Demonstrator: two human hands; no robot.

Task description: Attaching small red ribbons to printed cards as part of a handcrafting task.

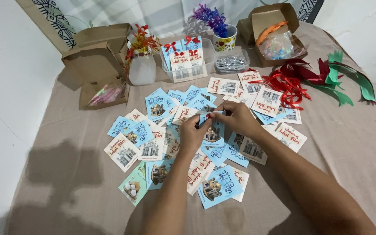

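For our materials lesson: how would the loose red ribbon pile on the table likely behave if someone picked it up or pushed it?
The red ribbon pile lies in curled, tangled loops, so it is probably floppy and would droop. The strips look thin, so likely very light. Pushed, it would probably slide as a clump over the tablecloth rather than roll.

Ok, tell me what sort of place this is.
Probably a home craft table: a cloth-covered table strewn with small printed cards, red ribbons and cardboard boxes. Both hands, left hand and right hand, hold a blue card.
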